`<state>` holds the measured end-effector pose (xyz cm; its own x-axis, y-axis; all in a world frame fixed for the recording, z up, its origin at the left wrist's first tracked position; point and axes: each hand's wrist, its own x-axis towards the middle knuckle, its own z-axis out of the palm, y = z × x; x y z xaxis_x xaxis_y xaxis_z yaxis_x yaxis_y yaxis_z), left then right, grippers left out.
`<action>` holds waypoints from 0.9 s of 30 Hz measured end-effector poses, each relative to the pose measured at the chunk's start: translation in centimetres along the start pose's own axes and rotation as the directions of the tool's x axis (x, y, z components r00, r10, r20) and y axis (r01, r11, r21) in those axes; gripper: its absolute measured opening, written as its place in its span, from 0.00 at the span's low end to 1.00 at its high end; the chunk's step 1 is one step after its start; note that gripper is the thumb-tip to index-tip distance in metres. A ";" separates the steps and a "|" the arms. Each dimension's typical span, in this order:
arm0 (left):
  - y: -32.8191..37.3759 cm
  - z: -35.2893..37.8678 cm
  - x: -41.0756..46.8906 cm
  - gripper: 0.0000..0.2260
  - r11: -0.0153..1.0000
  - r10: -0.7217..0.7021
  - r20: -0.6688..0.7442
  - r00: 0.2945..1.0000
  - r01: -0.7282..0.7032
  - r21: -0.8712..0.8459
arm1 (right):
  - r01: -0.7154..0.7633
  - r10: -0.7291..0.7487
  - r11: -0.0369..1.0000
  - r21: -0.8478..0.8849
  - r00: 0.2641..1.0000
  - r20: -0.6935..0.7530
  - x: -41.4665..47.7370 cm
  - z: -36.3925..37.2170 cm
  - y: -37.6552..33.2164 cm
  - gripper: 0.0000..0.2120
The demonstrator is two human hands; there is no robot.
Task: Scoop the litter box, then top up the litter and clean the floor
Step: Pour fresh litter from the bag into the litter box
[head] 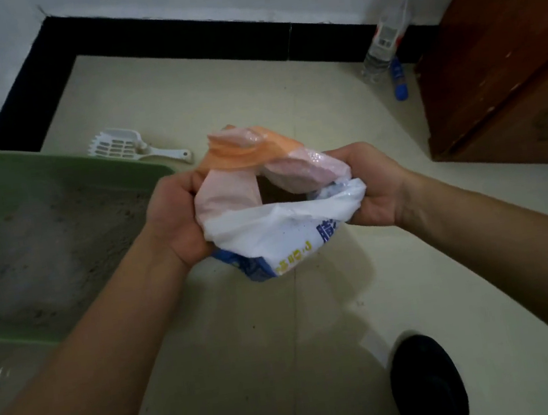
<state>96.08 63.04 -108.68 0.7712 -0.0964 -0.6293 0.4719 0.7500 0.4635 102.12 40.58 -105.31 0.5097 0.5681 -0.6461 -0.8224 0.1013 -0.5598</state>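
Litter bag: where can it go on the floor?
The litter bag could go on bare floor between the scoop and the bottle, under the black skirting, or between the litter box and the shoe. It is crowded at the cabinet corner.

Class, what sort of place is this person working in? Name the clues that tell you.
Probably a corner of a room at home, kept for a cat: a green litter box, a white scoop on the tiled floor beside it, and a wooden cabinet.
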 end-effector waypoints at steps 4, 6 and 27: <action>-0.5 0.0 -0.5 0.11 0.990 -0.074 0.036 0.997 0.069 0.121 | -0.116 0.103 0.975 -0.187 0.992 -0.076 1.3 -0.6 -0.3 0.06; -1.0 0.2 0.3 0.10 0.978 -0.123 -0.090 0.988 0.136 0.160 | -0.137 0.088 0.971 -0.197 0.967 -0.237 2.9 -1.3 -0.4 0.10; 0.4 1.7 2.8 0.10 0.167 0.536 -0.218 0.816 0.150 0.974 | -0.101 -0.488 0.397 -0.912 0.818 -0.303 4.6 1.3 -0.9 0.12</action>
<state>99.14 61.99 -109.23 0.7890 0.4658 -0.4007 0.6111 -0.5268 0.5908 104.88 44.13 -107.12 0.8952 0.1677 -0.4130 -0.1481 -0.7621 -0.6303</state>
